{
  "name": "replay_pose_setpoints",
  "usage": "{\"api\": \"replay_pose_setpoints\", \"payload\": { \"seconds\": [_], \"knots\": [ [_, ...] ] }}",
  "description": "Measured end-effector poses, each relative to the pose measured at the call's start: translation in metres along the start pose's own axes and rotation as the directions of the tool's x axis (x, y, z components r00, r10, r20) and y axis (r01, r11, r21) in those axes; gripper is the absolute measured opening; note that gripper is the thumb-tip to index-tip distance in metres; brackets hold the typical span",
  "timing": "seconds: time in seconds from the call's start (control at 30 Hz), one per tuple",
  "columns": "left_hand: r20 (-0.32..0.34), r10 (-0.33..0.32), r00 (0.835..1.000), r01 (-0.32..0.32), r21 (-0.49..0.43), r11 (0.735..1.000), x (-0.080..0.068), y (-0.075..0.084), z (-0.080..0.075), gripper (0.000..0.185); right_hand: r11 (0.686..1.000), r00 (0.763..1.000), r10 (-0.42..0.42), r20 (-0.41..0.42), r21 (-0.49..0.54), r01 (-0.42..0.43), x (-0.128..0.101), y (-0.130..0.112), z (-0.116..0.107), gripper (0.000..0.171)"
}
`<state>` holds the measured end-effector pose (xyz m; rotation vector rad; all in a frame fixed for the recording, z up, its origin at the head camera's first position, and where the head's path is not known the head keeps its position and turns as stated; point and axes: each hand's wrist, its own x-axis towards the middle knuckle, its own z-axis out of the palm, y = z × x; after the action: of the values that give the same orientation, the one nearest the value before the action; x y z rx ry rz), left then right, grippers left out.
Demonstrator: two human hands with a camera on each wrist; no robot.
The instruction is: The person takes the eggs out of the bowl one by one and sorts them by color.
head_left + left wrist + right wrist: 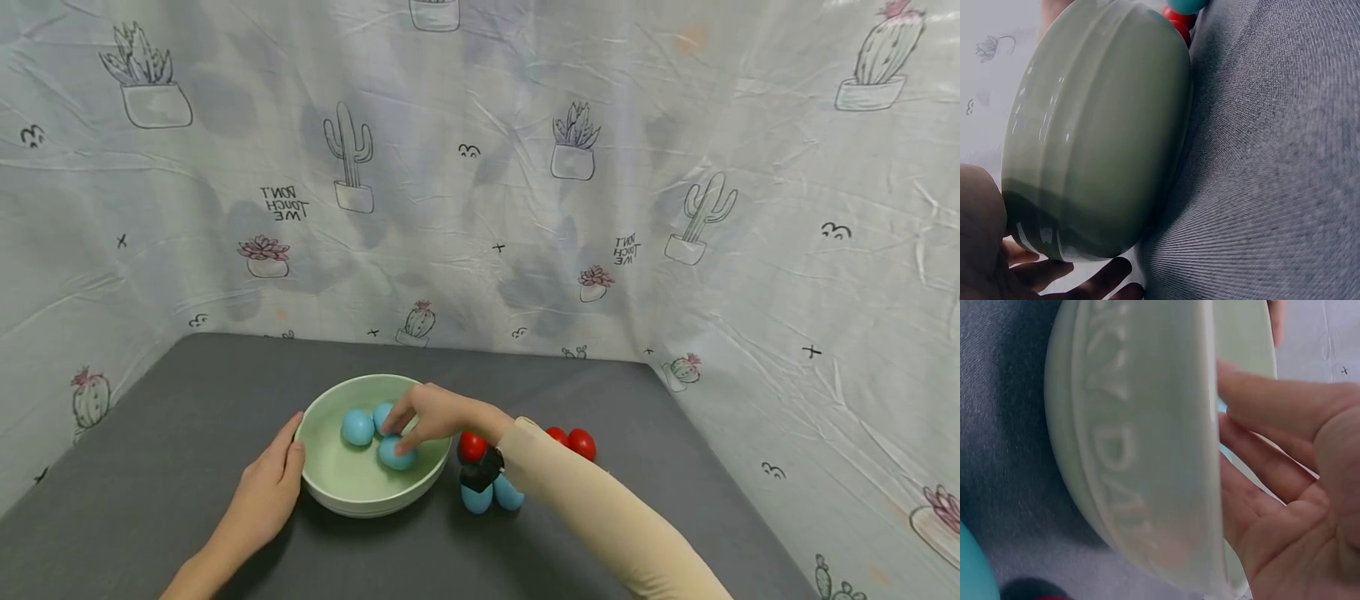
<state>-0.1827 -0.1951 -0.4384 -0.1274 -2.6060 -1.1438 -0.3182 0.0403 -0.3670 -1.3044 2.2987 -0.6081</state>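
A pale green bowl (330,483) stands on the dark table, with several blue toy eggs inside, one of them a blue egg (357,427) at the left. My left hand (266,483) holds the bowl at its left side, thumb near the rim; in the left wrist view its fingers (1107,278) reach round the outer wall. Inside the bowl, my right hand (435,414) pinches a blue egg (396,457) between thumb and fingers. From the right wrist, the bowl wall (1160,425) with raised letters hides most of that egg.
Right of the bowl lie two blue eggs (477,498) and several red eggs (582,444), partly behind the right forearm. A black wrist camera (480,473) sits under the right wrist. A patterned curtain (465,208) closes off the table's back and sides.
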Motion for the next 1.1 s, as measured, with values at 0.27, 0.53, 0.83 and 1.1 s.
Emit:
{"api": "replay_pose_setpoints", "payload": {
  "seconds": [0.27, 0.53, 0.83, 1.1],
  "knots": [
    [-0.013, 0.01, 1.0, -0.01, 0.026, 1.0, -0.001, -0.004, 0.001, 0.054, 0.969, 0.991, -0.078, 0.105, 0.243, 0.051, 0.006, 0.0, 0.011, 0.035],
    [-0.02, 0.007, 1.0, -0.007, 0.026, 1.0, -0.001, -0.003, 0.001, 0.053, 0.866, 0.975, -0.08, 0.207, 0.499, -0.034, 0.013, -0.01, 0.031, 0.032],
    [-0.001, -0.001, 1.0, 0.001, 0.015, 1.0, 0.0, -0.002, 0.0, 0.055, 0.843, 0.969, -0.086, 0.233, 0.536, -0.054, 0.014, -0.012, 0.034, 0.042],
    [0.011, -0.008, 1.0, 0.008, 0.018, 1.0, 0.0, -0.002, 0.0, 0.055, 0.831, 0.973, -0.097, 0.211, 0.555, -0.038, 0.01, -0.011, 0.033, 0.041]
  ]
}}
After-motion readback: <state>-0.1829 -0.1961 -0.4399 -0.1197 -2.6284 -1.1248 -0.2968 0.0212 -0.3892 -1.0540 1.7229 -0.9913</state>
